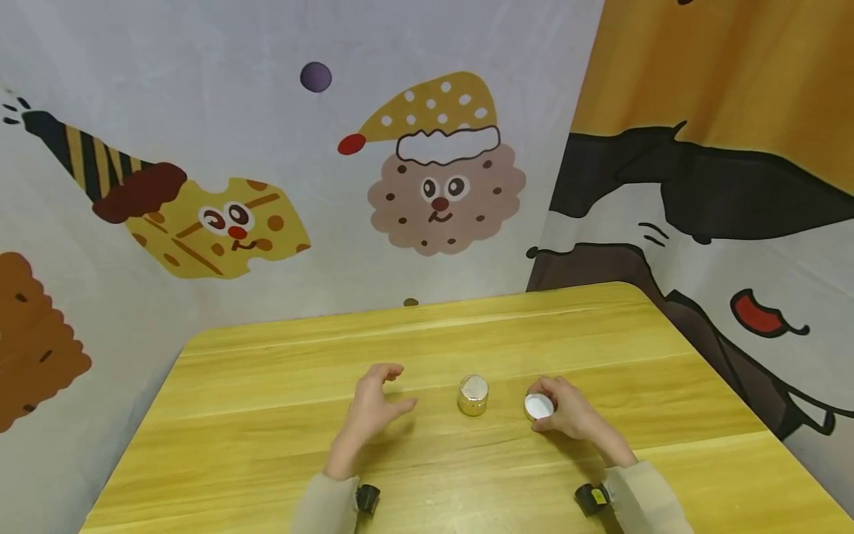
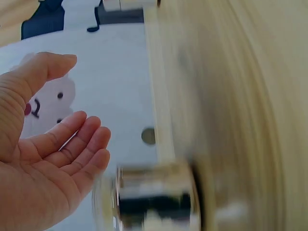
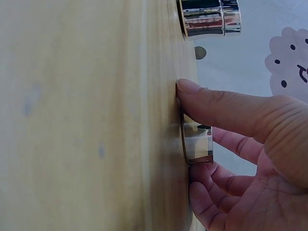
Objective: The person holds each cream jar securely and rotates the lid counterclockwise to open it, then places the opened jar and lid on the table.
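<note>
A shiny gold jar (image 1: 473, 400) with a pale round top stands upright near the middle of the table. To its right, my right hand (image 1: 564, 409) grips a round lid (image 1: 539, 406) between thumb and fingers, its white inside facing up. Seen edge-on in the right wrist view, the lid (image 3: 198, 143) lies against the tabletop, with the thumb at one side and fingertips at the other. My left hand (image 1: 375, 404) is held left of the jar, thumb and fingers apart, with nothing in it. In the left wrist view the jar (image 2: 156, 199) looks blurred below the fingers.
The wooden table (image 1: 267, 445) ends at a back edge close to a wall cloth (image 1: 267, 133) printed with cartoon food figures. Dark bands with small devices (image 1: 368, 498) sit at both wrists.
</note>
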A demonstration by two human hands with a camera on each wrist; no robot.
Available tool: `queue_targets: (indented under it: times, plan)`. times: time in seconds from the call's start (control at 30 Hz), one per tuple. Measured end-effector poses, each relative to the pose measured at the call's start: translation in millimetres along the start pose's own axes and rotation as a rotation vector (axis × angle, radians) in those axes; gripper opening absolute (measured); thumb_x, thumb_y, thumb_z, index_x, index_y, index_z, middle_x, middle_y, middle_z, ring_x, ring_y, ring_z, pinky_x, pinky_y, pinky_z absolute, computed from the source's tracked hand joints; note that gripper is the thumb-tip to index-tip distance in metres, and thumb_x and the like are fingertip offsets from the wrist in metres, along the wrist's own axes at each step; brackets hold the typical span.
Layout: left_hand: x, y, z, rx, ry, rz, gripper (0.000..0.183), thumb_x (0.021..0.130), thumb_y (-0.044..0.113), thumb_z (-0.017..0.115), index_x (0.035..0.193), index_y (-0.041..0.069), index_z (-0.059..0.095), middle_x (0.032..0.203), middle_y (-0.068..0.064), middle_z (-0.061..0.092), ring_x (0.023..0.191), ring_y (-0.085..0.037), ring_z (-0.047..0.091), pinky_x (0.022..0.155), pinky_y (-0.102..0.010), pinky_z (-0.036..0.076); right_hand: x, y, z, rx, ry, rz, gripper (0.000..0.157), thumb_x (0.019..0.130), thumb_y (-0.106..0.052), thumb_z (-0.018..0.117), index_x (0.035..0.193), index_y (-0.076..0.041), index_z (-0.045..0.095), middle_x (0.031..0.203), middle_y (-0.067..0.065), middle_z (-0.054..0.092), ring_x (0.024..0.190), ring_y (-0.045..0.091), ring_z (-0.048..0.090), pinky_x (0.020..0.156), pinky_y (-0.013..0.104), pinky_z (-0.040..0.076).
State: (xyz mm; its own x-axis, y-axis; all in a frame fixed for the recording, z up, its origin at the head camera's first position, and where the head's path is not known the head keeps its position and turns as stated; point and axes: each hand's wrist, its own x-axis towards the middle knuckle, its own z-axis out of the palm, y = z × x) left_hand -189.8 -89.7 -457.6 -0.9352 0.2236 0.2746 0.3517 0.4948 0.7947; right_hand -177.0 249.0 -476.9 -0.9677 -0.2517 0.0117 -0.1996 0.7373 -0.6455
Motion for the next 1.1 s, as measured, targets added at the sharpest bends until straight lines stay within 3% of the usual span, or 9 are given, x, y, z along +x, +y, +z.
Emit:
queue_targets:
  times: [0.37, 0.7, 1.1]
  plan:
    - [18.9, 15.5, 39.5, -0.073, -0.116, 0.021, 0.049, 0.068, 0.005, 0.079, 0.109, -0.011, 0.057, 0.105, -0.023, 0.059, 0.096, -0.034, 0.054, 0.087, -0.051, 0.046, 2.2, -1.6, -1.1, -0.007, -0.004, 0.005, 0.043, 0.060, -0.005, 0.086, 0.095, -0.010, 0.061, 0.095, 0.009, 0.055, 0.082, 0.023, 0.050, 0.068, 0.036, 0.044]
    - [25.5, 22.6, 60.6, -0.084, -0.214, -0.046, 0.052, 0.064, 0.001, 0.079, 0.109, -0.012, 0.056, 0.106, -0.020, 0.058, 0.097, -0.035, 0.054, 0.086, -0.047, 0.049, 2.6, -3.4, -3.2, -0.014, 0.001, -0.002, 0.044, 0.059, -0.005, 0.086, 0.095, -0.009, 0.061, 0.092, 0.007, 0.054, 0.081, 0.022, 0.050, 0.069, 0.037, 0.045]
    - [31.6, 29.8, 79.9, -0.034, -0.280, -0.068, 0.046, 0.061, 0.001, 0.082, 0.100, -0.009, 0.060, 0.091, -0.011, 0.060, 0.083, -0.023, 0.055, 0.073, -0.033, 0.051, -0.8, -1.8, -2.2, -0.008, -0.008, -0.003, 0.043, 0.060, -0.005, 0.086, 0.095, -0.009, 0.060, 0.093, 0.008, 0.053, 0.081, 0.022, 0.049, 0.068, 0.035, 0.044]
